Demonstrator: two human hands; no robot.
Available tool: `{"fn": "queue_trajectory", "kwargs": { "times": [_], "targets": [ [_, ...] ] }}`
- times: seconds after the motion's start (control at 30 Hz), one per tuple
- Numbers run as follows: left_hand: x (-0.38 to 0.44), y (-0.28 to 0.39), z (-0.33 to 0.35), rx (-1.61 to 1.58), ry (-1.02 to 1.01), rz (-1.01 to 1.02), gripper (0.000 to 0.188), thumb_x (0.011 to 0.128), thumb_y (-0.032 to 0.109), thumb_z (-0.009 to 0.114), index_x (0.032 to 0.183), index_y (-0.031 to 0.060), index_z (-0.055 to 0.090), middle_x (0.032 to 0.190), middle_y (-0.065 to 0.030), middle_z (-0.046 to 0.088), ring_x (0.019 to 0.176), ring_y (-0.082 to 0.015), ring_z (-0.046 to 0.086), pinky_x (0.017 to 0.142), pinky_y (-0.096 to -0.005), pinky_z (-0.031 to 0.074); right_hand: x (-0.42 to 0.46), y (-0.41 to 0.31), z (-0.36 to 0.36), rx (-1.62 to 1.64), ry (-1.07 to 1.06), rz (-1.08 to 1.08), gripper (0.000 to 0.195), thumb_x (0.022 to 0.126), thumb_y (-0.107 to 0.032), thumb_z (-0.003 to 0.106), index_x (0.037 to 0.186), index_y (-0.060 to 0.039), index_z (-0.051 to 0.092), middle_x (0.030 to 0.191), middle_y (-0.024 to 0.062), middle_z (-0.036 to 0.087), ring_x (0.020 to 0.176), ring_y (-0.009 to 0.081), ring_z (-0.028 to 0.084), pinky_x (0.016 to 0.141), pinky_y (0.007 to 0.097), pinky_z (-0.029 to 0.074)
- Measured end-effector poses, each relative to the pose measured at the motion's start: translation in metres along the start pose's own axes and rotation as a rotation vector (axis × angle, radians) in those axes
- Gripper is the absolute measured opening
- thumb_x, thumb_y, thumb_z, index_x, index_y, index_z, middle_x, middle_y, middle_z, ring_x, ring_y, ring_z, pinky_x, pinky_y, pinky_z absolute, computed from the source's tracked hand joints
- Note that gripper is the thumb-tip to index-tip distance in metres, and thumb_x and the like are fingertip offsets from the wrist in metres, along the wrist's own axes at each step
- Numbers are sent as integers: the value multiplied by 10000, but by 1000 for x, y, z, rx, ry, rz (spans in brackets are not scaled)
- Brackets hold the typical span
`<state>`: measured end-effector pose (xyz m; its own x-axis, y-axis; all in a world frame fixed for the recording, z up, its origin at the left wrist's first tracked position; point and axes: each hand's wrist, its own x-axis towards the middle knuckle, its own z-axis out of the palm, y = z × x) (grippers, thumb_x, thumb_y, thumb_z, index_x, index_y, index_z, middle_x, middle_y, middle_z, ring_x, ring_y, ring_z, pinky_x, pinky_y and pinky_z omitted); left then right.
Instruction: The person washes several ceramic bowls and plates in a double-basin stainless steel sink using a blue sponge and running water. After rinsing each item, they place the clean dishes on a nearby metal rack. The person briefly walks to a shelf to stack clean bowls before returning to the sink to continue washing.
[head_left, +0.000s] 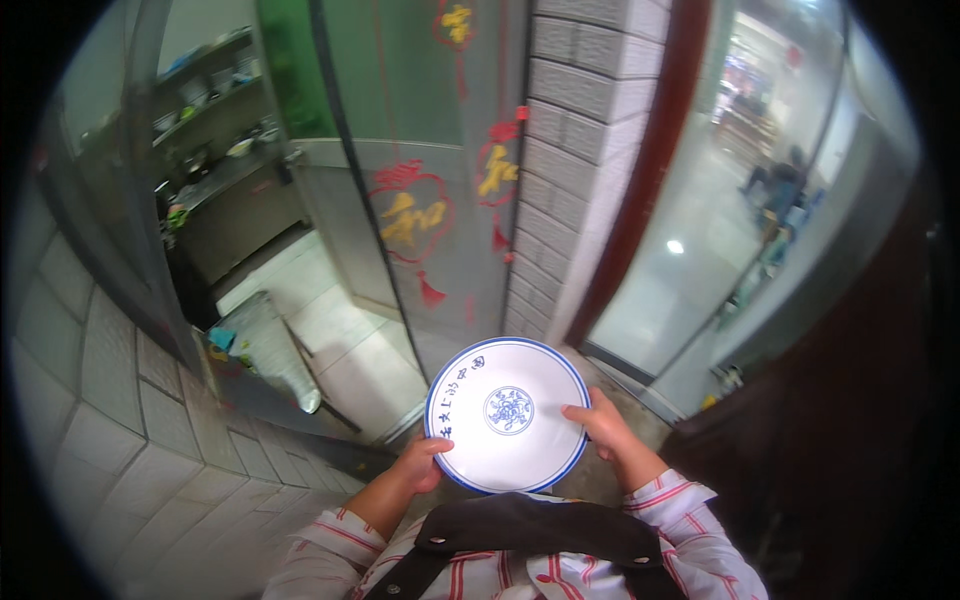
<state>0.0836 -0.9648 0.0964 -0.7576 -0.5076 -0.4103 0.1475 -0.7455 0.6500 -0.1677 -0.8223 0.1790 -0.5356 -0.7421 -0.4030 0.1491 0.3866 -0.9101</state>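
Observation:
A large round white bowl (517, 461) with a blue rim is held level in front of my body. It bears a blue round motif at its centre and dark writing along its left side. The rim's left edge is gripped by my left hand (421, 463), thumb over the top. On the opposite edge my right hand (606, 429) grips it, the thumb reaching inside. The fingers under the bowl are hidden. Nothing is visible inside the bowl.
Left of centre, a doorway with a decorated glass door (442, 285) shows a tiled floor (352, 349), a metal counter (225, 176) and shelves of dishes. A grey brick pillar (566, 135) separates it from a glass entrance (660, 247) on the right. A tiled wall (112, 405) flanks the left.

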Motion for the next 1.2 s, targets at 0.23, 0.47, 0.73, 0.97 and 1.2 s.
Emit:
{"fn": "queue_trajectory", "kwargs": {
  "times": [0.23,0.47,0.73,0.97,1.2],
  "targets": [
    [40,66,6,-98,259,255,512,713,71,509,1208,-48,455,1157,-195,551,1058,-324,541,938,-434,414,154,-67,42,-170,-319,-203,551,736,-203,670,1136,96,439,1049,207,558,916,244,567,756,333,466],
    [32,111,2,-243,511,486,527,710,68,500,1220,-49,437,1129,-190,557,1015,-325,559,904,-425,440,271,-112,144,-185,-824,-104,549,725,-206,671,1138,80,453,1024,181,567,892,217,573,736,312,468],
    [66,165,-97,-362,680,686,539,704,122,528,1208,-48,443,1111,-186,566,1007,-338,559,918,-445,431,358,-160,310,-414,-1008,-188,543,724,-218,672,1137,63,461,998,171,578,828,217,586,669,317,480],
    [94,259,-167,-502,781,624,514,728,80,489,1221,-39,409,1088,-182,558,968,-300,575,838,-393,487,423,-213,414,-396,-1052,-33,522,844,-418,562,1128,12,475,970,113,568,825,174,572,634,327,484],
    [148,375,-226,-445,760,696,504,751,153,504,1215,-30,428,1119,-189,550,1011,-332,551,905,-432,442,521,-251,507,-45,-1053,13,453,940,-448,374,1158,-65,476,1015,52,561,898,135,541,755,301,466]
  ]
}}
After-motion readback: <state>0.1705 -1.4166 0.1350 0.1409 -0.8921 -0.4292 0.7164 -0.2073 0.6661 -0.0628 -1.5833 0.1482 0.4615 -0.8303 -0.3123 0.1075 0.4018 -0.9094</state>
